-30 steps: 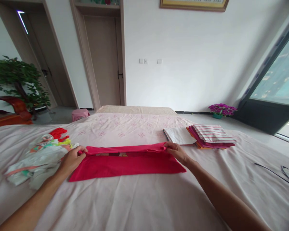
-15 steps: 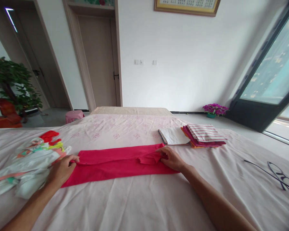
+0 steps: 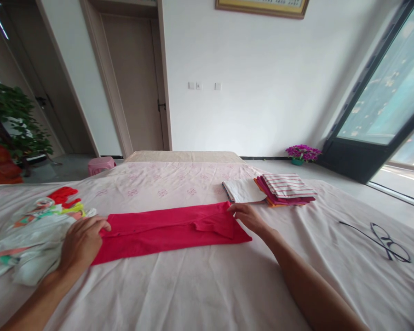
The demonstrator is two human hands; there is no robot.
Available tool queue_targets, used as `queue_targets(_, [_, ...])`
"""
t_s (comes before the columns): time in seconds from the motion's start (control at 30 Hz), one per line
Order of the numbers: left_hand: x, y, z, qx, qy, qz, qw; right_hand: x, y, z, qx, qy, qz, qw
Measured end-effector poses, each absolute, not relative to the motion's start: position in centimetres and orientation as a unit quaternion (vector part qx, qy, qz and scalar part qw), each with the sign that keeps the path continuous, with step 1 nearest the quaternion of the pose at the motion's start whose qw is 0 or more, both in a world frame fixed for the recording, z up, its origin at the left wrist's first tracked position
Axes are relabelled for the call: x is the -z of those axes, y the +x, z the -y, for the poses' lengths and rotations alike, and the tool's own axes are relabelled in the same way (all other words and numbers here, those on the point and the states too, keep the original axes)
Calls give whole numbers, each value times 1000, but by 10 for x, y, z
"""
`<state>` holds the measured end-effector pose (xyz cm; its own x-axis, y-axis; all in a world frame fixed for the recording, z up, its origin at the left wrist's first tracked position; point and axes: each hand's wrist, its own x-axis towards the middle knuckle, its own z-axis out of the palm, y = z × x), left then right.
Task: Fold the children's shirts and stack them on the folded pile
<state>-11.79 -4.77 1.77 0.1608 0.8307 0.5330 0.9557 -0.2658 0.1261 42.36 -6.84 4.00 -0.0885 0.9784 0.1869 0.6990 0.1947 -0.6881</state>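
A pinkish-red shirt (image 3: 165,234) lies folded into a long flat strip on the bed, with a short sleeve-like flap turned back near its right end. My left hand (image 3: 84,239) rests over the strip's left end, fingers loosely spread and slightly bent; its thumb is hidden. At the far right corner, the fingertips of my right hand (image 3: 250,218) are closed on the cloth's edge. Close beside my left hand is a loose heap of white clothes (image 3: 37,248) with a bright red piece (image 3: 64,196) on top.
Folded clothes stand to the right: a white piece (image 3: 244,190) and a stack topped by a striped cloth (image 3: 290,185). Eyeglasses (image 3: 388,241) lie farther right on the pale bedsheet (image 3: 179,294). Beyond the bed are a pink stool (image 3: 101,165) and a potted purple plant (image 3: 301,154).
My left hand has loosened from the shirt's edge and now lies over it. My right hand has shifted from the sleeve flap to the far corner. The view has turned slightly.
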Motion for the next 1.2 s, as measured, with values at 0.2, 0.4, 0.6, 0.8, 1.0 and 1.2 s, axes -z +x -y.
queue_targets(0.2, [-33,-48,51,298,-807,507,44,-46,432,51,-27,-648,716,259])
queue_targets(0.4, [-20,9,45,261,-841,473,28,-63,426,32,5,-591,800,104])
queue_targets(0.6, [6,3,46,164,-843,511,43,-60,420,28,72,-616,784,7])
queue_targets(0.8, [3,3,50,126,-834,535,41,-50,422,29,99,-694,713,-2])
queue_targets(1.0, [0,6,52,117,-835,537,38,-55,404,39,84,-726,668,138])
queue_targets(1.2, [-4,5,55,113,-835,537,36,-38,352,59,22,-575,805,147])
